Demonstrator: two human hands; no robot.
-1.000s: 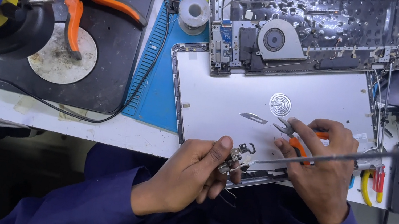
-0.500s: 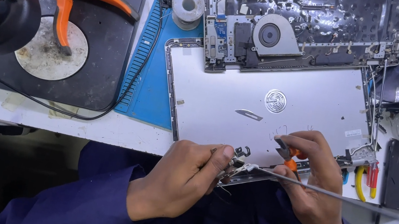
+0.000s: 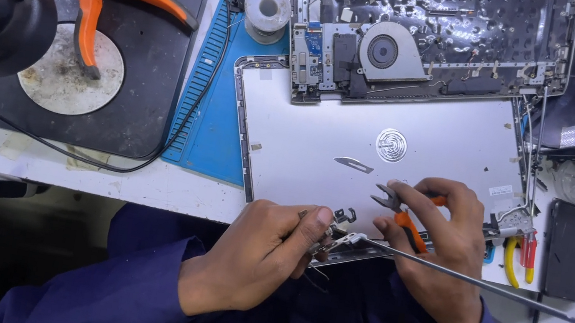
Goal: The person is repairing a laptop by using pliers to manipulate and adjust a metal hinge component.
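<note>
My left hand point(image 3: 252, 257) pinches the hinge point(image 3: 335, 228) at the near edge of the lid point(image 3: 381, 162); my right hand point(image 3: 444, 250) is closed on small orange pliers point(image 3: 397, 211). I judge the job part done: the chassis point(image 3: 433, 38) lies opened beyond the lid, the hinge not yet free. Left of the lid, the white surface point(image 3: 143, 188) carries a blue mat point(image 3: 217, 95) and 1 larger pliers point(image 3: 96, 5).
</note>
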